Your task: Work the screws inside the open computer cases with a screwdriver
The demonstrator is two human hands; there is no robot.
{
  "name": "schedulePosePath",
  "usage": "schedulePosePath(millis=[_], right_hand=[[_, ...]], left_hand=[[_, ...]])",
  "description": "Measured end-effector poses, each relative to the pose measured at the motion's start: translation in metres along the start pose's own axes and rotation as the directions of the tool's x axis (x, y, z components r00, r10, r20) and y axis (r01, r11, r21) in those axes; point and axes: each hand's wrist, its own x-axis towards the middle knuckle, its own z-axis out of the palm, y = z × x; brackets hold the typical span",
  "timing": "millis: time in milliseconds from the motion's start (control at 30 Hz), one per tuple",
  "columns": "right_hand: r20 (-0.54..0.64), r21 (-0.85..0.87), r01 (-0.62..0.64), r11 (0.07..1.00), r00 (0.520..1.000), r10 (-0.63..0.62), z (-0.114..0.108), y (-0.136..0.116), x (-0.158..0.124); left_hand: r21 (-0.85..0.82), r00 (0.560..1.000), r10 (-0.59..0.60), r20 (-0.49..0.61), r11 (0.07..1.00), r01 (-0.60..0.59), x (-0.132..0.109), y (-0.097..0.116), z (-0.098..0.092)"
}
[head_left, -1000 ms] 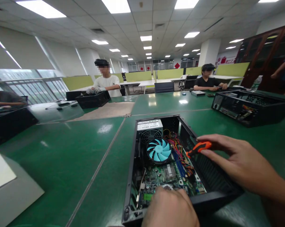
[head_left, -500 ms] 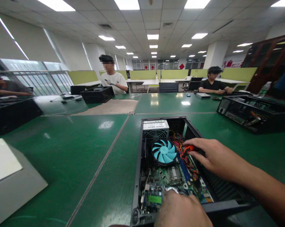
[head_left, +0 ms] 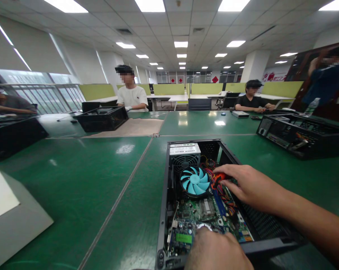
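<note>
Right hand (head_left: pixel 245 184) has brought the orange tool (head_left: pixel 218 178) nearer the fan (head_left: pixel 195 179).

Left hand (head_left: pixel 218 250): cut off at the near edge, its fingertips and anything beneath them hidden. Orange-handled tool (head_left: pixel 218 178): partly covered by the right hand (head_left: pixel 242 183), its tip lost among wires (head_left: pixel 228 204). Power-supply label (head_left: pixel 184 149): print too small to read. Pale box (head_left: pixel 14 221) and leftmost person (head_left: pixel 13 103): cut off at left.
</note>
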Motion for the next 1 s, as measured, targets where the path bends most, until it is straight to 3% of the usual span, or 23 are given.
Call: schedulePosePath(millis=[200,333,500,667,833,1000], right_hand=[[0.064,-0.008,0.015,1.0,0.998,-0.014,0.006,-0.001,0.005],[0.118,-0.135,-0.022,0.991,0.992,0.039,0.006,0.003,0.017],[0.213,-0.019,0.065,0.998,0.975,-0.059,-0.02,-0.006,0.024],[0.162,0.071,0.115,0.991,0.979,-0.125,-0.041,-0.039,0.027],[0.229,0.042,0.29,0.956,0.929,-0.291,-0.013,-0.055,0.043],[0.291,-0.047,0.343,0.938,0.903,-0.316,0.008,-0.054,0.053]], left_hand=[[0.035,0.998,0.042,-0.053,0.999,-0.04,0.0,-0.004,0.008],[0.005,0.998,0.005,-0.07,1.0,-0.004,-0.002,0.001,0.003],[-0.073,0.996,-0.05,-0.079,0.996,0.044,0.002,0.007,0.002],[-0.144,0.977,-0.211,0.007,0.967,0.21,0.009,0.012,0.002],[-0.154,0.98,-0.193,0.051,0.968,0.199,0.012,0.014,0.005],[-0.158,0.977,-0.211,-0.034,0.966,0.203,0.021,0.01,0.036]])
